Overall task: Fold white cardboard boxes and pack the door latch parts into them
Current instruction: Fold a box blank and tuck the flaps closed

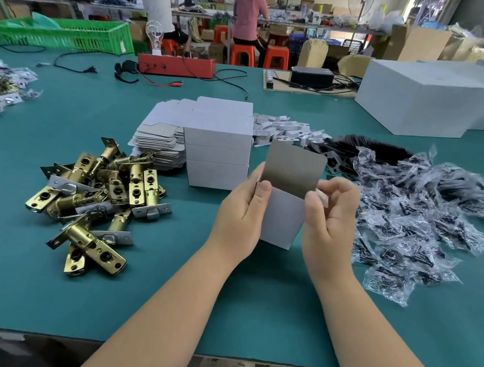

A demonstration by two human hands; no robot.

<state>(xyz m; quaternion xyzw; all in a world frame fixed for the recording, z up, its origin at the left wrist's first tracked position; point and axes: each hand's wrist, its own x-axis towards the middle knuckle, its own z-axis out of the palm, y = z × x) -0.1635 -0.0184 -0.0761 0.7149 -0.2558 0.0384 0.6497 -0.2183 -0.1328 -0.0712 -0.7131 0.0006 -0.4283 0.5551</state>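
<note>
Left hand (239, 210) and right hand (330, 222) are gripping a small white box (283, 217), fingers curled around its sides, grey flap standing open; contents hidden. Brass latches (99, 189) are lying piled on the green table (222, 301), workshop behind.

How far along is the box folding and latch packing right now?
Done: a stack of folded white boxes stands mid-table. In hand: the left hand and right hand hold one small box, its lid flap up. Left: the flat box blanks and the pile of brass latches remain unpacked.
</note>
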